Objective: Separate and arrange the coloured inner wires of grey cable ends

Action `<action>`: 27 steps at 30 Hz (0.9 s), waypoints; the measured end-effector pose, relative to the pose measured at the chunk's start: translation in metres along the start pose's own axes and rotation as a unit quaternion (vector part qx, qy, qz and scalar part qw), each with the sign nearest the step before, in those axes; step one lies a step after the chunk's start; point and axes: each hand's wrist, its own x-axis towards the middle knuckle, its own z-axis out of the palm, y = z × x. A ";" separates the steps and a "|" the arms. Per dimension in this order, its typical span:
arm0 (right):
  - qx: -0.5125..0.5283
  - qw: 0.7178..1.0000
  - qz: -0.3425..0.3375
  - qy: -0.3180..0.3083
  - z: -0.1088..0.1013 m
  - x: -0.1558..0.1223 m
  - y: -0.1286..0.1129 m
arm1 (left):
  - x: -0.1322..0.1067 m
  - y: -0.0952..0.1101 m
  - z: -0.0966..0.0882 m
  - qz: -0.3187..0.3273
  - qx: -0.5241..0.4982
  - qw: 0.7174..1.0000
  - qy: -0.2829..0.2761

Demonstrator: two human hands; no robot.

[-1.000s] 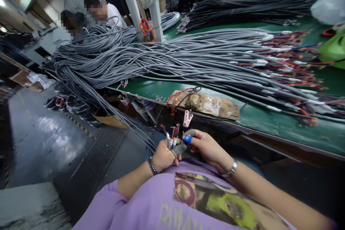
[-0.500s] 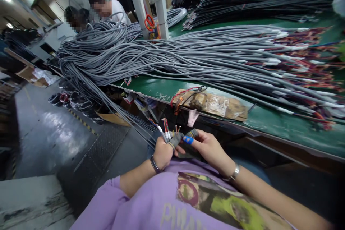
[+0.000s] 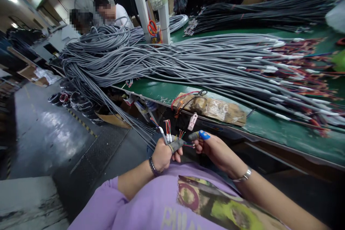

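My left hand, with a grey cot on its thumb, is closed around several grey cables. White sleeves and fanned-out coloured wires stand up at their ends. Another set of thin coloured wires points from the left thumb towards my right hand. The right thumb wears a grey cot and blue tape, and is stretched out apart from the curled fingers. Those fingers are right by the wire tips; whether they touch is hard to see.
A green workbench carries a large pile of grey cables and a bundle of black cables. A taped cardboard piece lies at its front edge beside a hanging pink tag. Two people are seated at the back left.
My right hand has moved right, away from my left thumb, and the coloured wires between them now show. The left hand keeps its hold on the cables. The view has shifted slightly.
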 end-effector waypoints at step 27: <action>-0.016 0.996 -0.027 0.081 -0.007 0.020 -0.015 | -0.004 0.005 -0.004 -0.057 0.069 0.988 -0.128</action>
